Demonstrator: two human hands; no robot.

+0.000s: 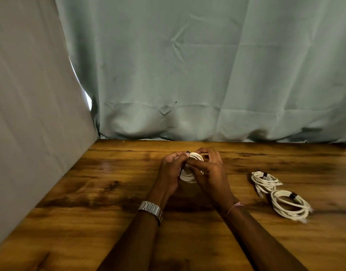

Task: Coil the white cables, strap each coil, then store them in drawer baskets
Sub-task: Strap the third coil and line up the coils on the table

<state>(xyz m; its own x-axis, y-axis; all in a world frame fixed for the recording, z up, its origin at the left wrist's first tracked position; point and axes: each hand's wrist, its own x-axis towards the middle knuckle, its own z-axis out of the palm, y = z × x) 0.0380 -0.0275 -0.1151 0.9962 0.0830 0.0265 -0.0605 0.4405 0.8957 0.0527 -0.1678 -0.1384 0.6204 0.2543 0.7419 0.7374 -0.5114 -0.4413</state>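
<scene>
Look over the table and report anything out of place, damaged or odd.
Nothing stands out. Two strapped coils lie apart on the wooden table; the left hand and right hand hold a third coil.

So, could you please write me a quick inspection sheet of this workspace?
Surface: wooden table, dark grain patches.
Job's things: held coil, strap not clearly visible; no drawer baskets seen.
Clutter: nothing seen.
Grippers: left hand and right hand both grip the held coil.
Cables: two strapped coils lie on the table's right side, each with a dark strap.
Surroundings: green curtain behind, grey cloth at left.
</scene>
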